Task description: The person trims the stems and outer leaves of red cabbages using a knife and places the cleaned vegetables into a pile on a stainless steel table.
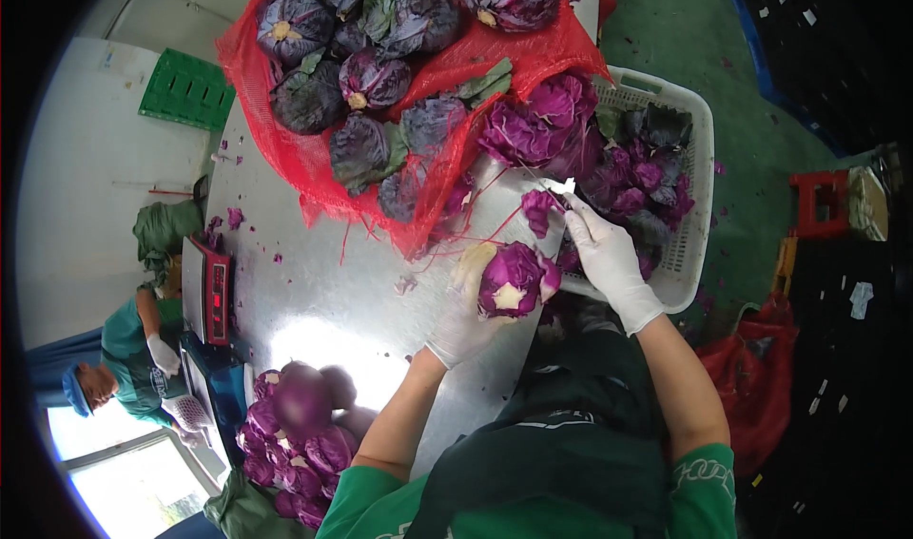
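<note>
My left hand (462, 332), in a white glove, holds a trimmed red cabbage (515, 271) with its pale cut stem facing up. A loose purple leaf hangs at the cabbage's right side. My gloved right hand (606, 257) grips what looks like a small knife (546, 186), its handle mostly hidden by the fingers. Just below the blade is a torn purple leaf (537, 212). Under the right hand stands a white plastic crate (700, 204) of discarded cabbage leaves (635, 182). Ahead of both hands lies a red mesh sack (456, 61) with several untrimmed red cabbages (421, 20) on it.
The steel table (342, 282) carries leaf scraps and a pile of trimmed cabbages (299, 460) at lower left. A scale (207, 289) with a red display sits along the far left edge, near a co-worker (135, 361). A red stool (820, 200) stands at right.
</note>
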Action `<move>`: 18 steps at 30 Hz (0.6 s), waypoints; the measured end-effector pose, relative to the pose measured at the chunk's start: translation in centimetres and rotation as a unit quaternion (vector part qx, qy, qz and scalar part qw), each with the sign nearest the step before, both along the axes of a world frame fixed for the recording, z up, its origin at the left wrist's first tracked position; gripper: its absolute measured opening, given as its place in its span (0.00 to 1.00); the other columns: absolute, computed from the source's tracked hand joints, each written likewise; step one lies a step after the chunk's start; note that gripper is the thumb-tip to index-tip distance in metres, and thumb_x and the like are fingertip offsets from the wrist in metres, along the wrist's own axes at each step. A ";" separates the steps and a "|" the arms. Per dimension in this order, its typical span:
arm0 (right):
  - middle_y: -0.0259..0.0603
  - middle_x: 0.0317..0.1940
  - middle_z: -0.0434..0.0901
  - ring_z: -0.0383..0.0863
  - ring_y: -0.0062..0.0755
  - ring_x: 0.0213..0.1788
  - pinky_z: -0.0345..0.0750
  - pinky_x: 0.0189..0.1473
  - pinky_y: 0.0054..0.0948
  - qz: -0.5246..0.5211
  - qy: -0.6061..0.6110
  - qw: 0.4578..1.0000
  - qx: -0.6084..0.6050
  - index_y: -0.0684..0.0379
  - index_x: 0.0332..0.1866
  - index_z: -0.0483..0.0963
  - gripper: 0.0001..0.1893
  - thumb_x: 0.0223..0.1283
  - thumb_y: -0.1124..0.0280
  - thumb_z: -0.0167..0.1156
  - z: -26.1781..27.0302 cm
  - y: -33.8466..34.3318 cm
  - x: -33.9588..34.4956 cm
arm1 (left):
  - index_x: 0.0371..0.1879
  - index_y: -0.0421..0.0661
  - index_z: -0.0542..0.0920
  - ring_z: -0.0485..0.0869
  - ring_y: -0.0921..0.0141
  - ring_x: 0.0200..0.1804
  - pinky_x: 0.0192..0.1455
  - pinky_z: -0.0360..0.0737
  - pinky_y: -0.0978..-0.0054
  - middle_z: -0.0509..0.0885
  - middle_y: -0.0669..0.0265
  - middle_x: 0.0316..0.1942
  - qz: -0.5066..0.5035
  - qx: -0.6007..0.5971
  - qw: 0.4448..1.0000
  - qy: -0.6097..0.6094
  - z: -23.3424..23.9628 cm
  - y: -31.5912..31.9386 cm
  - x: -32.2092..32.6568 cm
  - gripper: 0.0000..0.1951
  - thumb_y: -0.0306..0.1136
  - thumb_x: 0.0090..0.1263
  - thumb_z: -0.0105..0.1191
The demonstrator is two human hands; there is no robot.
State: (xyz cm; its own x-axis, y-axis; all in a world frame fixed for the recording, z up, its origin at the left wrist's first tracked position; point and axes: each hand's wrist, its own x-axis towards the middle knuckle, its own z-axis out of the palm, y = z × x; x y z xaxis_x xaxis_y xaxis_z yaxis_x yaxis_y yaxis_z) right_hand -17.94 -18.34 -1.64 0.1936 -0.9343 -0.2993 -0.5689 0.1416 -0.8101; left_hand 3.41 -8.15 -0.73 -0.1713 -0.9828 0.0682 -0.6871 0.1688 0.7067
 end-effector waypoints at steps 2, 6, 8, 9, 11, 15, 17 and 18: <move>0.50 0.39 0.78 0.82 0.52 0.40 0.78 0.44 0.42 0.047 0.048 0.992 -0.103 0.52 0.69 0.64 0.39 0.57 0.41 0.61 1.1 1.4 0.9 | 0.67 0.40 0.61 0.64 0.46 0.69 0.71 0.62 0.54 0.66 0.48 0.66 -0.003 -0.025 1.000 -0.006 0.0 0.4 0.1 0.54 0.28 0.34 0.77; 0.51 0.50 0.73 0.77 0.49 0.51 0.78 0.50 0.40 0.119 0.002 0.992 -0.040 0.59 0.76 0.46 0.56 0.47 0.45 0.71 0.2 3.7 2.7 | 0.67 0.39 0.60 0.62 0.46 0.69 0.71 0.61 0.54 0.63 0.46 0.65 0.018 0.022 0.998 -0.062 2.2 1.1 -0.4 0.55 0.40 0.36 0.78; 0.53 0.51 0.75 0.78 0.48 0.48 0.77 0.51 0.38 0.114 -0.057 0.992 -0.025 0.58 0.77 0.43 0.56 0.47 0.55 0.73 -0.7 4.0 2.9 | 0.67 0.38 0.60 0.62 0.47 0.68 0.70 0.61 0.55 0.62 0.44 0.65 0.080 0.064 0.983 -0.149 2.0 1.3 -1.6 0.54 0.45 0.39 0.78; 0.53 0.50 0.76 0.78 0.46 0.46 0.77 0.50 0.38 0.119 -0.080 0.989 0.035 0.57 0.77 0.44 0.55 0.48 0.59 0.73 -0.1 3.9 2.8 | 0.67 0.38 0.60 0.62 0.47 0.68 0.70 0.61 0.55 0.62 0.44 0.65 0.085 0.065 0.983 -0.151 1.5 1.6 -1.5 0.54 0.45 0.39 0.78; 0.50 0.45 0.79 0.80 0.42 0.39 0.78 0.46 0.36 0.112 -0.111 0.987 0.030 0.51 0.78 0.45 0.50 0.50 0.70 0.67 -0.8 3.8 1.6 | 0.66 0.39 0.62 0.64 0.48 0.67 0.68 0.64 0.54 0.65 0.47 0.64 0.131 0.041 0.984 -0.111 0.8 2.0 -1.1 0.53 0.48 0.40 0.75; 0.41 0.35 0.81 0.80 0.29 0.30 0.78 0.37 0.27 -0.014 -0.086 0.996 0.019 0.46 0.75 0.55 0.42 0.52 0.84 0.57 -2.6 2.7 -0.8 | 0.64 0.39 0.64 0.67 0.49 0.65 0.68 0.67 0.57 0.68 0.48 0.62 0.118 0.010 0.993 -0.026 0.4 2.0 -0.1 0.48 0.40 0.42 0.76; 0.42 0.34 0.81 0.79 0.26 0.30 0.78 0.37 0.26 -0.076 -0.072 0.991 -0.081 0.50 0.73 0.59 0.39 0.52 0.85 0.57 -3.1 1.2 -2.1 | 0.63 0.39 0.64 0.68 0.50 0.65 0.68 0.67 0.58 0.68 0.48 0.62 0.114 0.010 0.993 -0.025 0.6 2.0 0.1 0.46 0.37 0.43 0.76; 0.42 0.34 0.80 0.78 0.27 0.30 0.78 0.38 0.26 -0.121 -0.048 0.981 -0.143 0.54 0.71 0.61 0.36 0.53 0.82 0.61 -4.2 0.1 -3.0 | 0.64 0.40 0.63 0.68 0.52 0.65 0.68 0.67 0.59 0.68 0.50 0.63 0.121 0.019 0.992 0.010 0.3 2.2 0.2 0.47 0.37 0.44 0.76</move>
State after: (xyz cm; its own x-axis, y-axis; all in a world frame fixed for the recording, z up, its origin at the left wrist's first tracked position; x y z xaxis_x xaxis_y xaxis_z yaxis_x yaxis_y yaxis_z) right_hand -20.95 -18.21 -5.88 -0.0300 -0.9995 -0.0092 -0.4657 0.0221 -0.8847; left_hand 3.61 -6.00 -0.48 0.0707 -0.9970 0.0316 -0.6894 -0.0259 0.7239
